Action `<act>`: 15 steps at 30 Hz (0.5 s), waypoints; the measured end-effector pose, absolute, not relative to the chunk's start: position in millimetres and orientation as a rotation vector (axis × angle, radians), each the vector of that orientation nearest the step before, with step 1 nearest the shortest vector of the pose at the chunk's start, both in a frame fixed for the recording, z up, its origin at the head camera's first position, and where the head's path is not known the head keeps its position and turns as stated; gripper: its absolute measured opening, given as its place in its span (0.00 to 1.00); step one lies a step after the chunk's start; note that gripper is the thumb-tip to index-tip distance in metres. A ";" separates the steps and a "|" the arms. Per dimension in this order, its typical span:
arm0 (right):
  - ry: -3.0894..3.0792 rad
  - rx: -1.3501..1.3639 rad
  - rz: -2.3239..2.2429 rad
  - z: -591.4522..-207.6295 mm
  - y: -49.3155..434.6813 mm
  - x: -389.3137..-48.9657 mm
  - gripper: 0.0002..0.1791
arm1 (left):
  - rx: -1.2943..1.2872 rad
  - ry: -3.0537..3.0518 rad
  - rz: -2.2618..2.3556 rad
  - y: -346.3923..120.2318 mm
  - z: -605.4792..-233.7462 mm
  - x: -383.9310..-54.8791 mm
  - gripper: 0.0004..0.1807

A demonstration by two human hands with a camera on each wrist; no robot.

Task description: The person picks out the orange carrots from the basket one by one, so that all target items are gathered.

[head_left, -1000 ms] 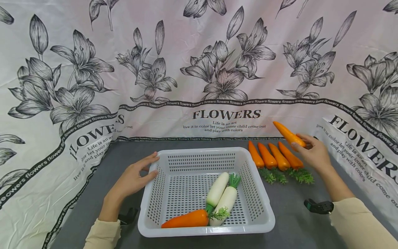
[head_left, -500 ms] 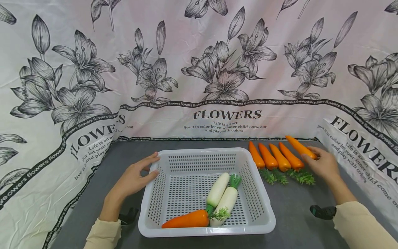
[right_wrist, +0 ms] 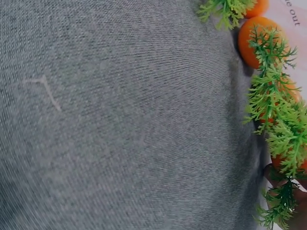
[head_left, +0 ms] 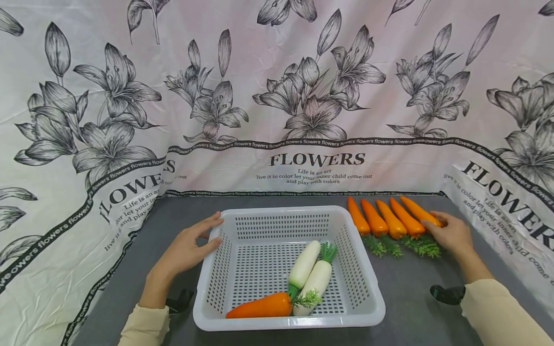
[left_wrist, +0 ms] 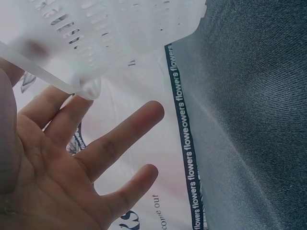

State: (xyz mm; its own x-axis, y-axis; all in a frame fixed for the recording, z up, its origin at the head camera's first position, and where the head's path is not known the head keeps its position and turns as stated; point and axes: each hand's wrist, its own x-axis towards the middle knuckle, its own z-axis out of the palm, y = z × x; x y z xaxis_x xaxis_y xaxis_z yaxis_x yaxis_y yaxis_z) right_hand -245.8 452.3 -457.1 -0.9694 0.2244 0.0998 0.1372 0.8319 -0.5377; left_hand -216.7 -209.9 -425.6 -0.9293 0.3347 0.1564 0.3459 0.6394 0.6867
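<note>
In the head view, my left hand point(head_left: 186, 252) rests on the left rim of a white perforated plastic basket point(head_left: 285, 324). Its fingers look fairly straight in the left wrist view, some touching the rim, others spread apart from it. At the right, my right hand point(head_left: 452, 234) pinches the thick end of an orange carrot point(head_left: 416, 208), which lies at the right end of a row of carrots point(head_left: 391, 219) with green tops. Inside the basket are one larger carrot point(head_left: 259, 306) and two white radishes point(head_left: 304, 264). Carrot greens point(right_wrist: 288, 134) partly hide my right fingers in the right wrist view.
A dark grey cloth point(head_left: 415, 298) covers the table. Behind and at both sides hangs a white curtain point(head_left: 303, 166) printed with flowers and lettering. The carrot row lies close to the basket's right wall, near the back edge.
My right hand has brought its carrot down and to the right, from above the row to the row's right end. The left hand and the basket stay in place.
</note>
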 end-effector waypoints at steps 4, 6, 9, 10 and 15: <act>-2.875 -0.327 0.840 -456.3 451.3 -244.2 0.38 | -0.595 -2.826 -1.196 -209.5 -425.7 -217.1 0.32; -2.891 -0.346 0.852 -455.5 450.6 -243.6 0.39 | -0.596 -2.826 -1.198 -209.4 -425.4 -217.0 0.32; -2.918 -0.374 0.870 -454.8 450.3 -243.6 0.41 | -0.593 -2.828 -1.197 -209.6 -425.2 -216.8 0.32; -2.925 -0.385 0.879 -454.6 450.2 -243.7 0.42 | -0.591 -2.830 -1.195 -209.7 -425.2 -216.8 0.32; -2.948 -0.435 0.901 -453.8 449.1 -244.7 0.43 | -0.584 -2.834 -1.191 -209.9 -425.6 -217.0 0.32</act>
